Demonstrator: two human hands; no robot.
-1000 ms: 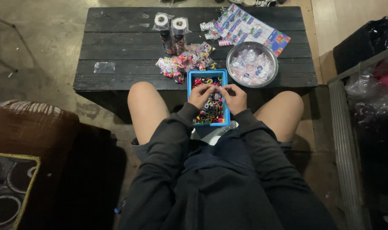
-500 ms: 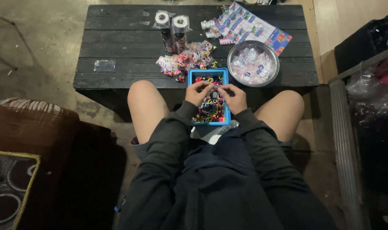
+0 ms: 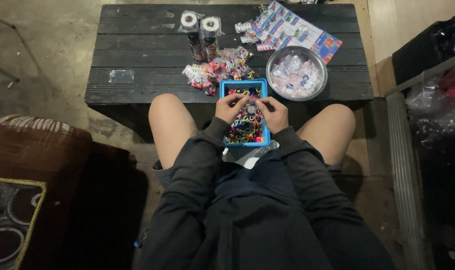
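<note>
The rectangular plastic tray (image 3: 245,86) is bright blue, and the small rings (image 3: 245,127) inside it are pink, yellow, green, black and orange. The round metal bowl (image 3: 296,73) is silver, with clear and pale blue pieces inside. The slatted wooden table (image 3: 137,55) is black. The printed paper sheet (image 3: 300,31) has many colours. The long sleeves (image 3: 187,185) are dark grey.

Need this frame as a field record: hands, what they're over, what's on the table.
left hand: over the blue tray, fingers pinching a small round piece
right hand: on the same piece, opposite side
blue tray: on the lap at the table edge, full of small colourful rings
table: dark wooden slats
metal bowl: right of tray, holds clear packets
tape rolls: two, far side
printed sheets: far right corner
</note>
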